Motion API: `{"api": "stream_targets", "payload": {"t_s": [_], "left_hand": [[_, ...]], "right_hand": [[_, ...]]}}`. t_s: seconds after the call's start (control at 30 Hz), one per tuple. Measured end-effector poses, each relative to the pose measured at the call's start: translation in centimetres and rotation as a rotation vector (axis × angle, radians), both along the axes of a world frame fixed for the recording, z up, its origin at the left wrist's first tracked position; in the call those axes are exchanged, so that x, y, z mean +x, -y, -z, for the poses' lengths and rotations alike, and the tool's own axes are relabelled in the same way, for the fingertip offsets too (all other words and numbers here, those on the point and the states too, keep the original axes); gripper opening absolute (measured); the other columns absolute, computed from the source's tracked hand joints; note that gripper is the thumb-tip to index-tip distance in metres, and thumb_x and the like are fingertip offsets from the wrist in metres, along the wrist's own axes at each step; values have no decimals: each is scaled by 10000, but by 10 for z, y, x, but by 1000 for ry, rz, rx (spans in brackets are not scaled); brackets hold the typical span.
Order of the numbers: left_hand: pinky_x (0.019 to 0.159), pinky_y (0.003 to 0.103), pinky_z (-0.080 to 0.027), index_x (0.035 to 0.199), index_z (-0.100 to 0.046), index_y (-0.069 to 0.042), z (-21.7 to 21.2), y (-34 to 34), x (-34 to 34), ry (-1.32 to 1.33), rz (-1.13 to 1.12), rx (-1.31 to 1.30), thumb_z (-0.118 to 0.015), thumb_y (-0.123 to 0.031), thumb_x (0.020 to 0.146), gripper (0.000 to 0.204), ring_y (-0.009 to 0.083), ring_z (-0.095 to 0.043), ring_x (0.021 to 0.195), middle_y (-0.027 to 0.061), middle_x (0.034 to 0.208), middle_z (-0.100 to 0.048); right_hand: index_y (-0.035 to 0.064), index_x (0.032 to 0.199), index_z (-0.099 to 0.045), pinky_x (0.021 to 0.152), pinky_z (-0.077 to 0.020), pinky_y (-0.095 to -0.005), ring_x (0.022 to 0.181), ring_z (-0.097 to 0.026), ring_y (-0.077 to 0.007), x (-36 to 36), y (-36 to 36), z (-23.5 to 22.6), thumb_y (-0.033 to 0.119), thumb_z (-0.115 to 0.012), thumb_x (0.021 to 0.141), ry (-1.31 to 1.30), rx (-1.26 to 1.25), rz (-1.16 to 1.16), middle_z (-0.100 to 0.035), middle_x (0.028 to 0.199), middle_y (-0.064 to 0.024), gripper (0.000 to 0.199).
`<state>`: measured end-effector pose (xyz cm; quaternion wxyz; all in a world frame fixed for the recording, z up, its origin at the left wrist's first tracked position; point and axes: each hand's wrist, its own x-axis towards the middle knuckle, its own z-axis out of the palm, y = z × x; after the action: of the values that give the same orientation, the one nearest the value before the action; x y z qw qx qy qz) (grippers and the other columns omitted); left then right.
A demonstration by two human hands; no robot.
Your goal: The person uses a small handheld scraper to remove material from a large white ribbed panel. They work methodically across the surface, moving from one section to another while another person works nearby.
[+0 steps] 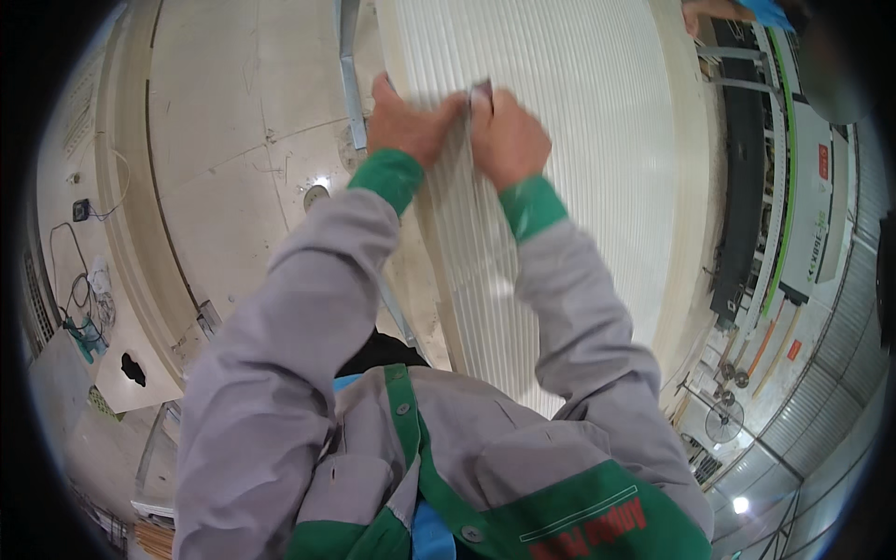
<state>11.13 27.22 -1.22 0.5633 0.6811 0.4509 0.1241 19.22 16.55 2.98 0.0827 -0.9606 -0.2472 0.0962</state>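
Note:
Both my hands are raised close together over a long white panel [597,187] with fine lengthwise ribs. My right hand [511,140] is closed, with a small dark, flat piece [483,89] showing at its thumb; its kind is unclear. Beside it, my left hand [411,123] has its thumb reaching toward the right hand, near the panel's left edge. Its fingers are partly hidden and blurred, and what they touch does not show. Grey sleeves with green cuffs cover both forearms.
Left of the panel runs a pale floor [215,103] with a metal bar [349,84]. Cables [82,280] lie on a surface at far left. A long green-and-white machine [812,196] stands at right, near another person's hand [693,17]. A fan [724,422] is at lower right.

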Motion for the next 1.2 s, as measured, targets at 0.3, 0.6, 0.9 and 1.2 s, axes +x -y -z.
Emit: {"api": "stream_targets", "payload": {"t_s": [0.3, 0.6, 0.9, 1.2], "left_hand": [[995, 426, -505, 1411, -334, 52, -9, -7, -1, 36, 22, -112, -837, -398, 786, 920, 365, -646, 1157, 244, 1263, -625], [1056, 409, -472, 1505, -261, 80, -9, -2, -4, -46, -1, -25, -749, -485, 852, 992, 388, -603, 1236, 285, 1368, -573], [1111, 411, -444, 1529, -209, 111, -8, -2, -10, 10, 75, -107, -775, -580, 797, 1155, 410, -549, 1308, 327, 1423, -511], [1095, 455, -424, 1521, -305, 54, 16, 5, 0, 114, -162, -69, -437, -533, 1022, 782, 441, -560, 1277, 314, 1410, -539]], "right_hand": [[5, 1111, -657, 921, -517, -521, 1031, -671, -392, 169, -213, 12, 351, -457, 1030, 209, 110, -191, -706, 1100, -225, 408], [72, 1018, -644, 808, -509, -584, 918, -694, -419, 49, -63, 10, 447, -362, 1042, 114, -23, -99, -726, 972, -208, 470], [64, 708, -583, 510, -430, -486, 602, -582, -333, -321, 354, -27, 182, -704, 918, 64, -11, 72, -573, 654, -138, 270], [124, 987, -699, 610, -498, -487, 682, -642, -356, -146, 185, 18, 351, -503, 1025, 37, 78, 12, -677, 810, -153, 303]]}}
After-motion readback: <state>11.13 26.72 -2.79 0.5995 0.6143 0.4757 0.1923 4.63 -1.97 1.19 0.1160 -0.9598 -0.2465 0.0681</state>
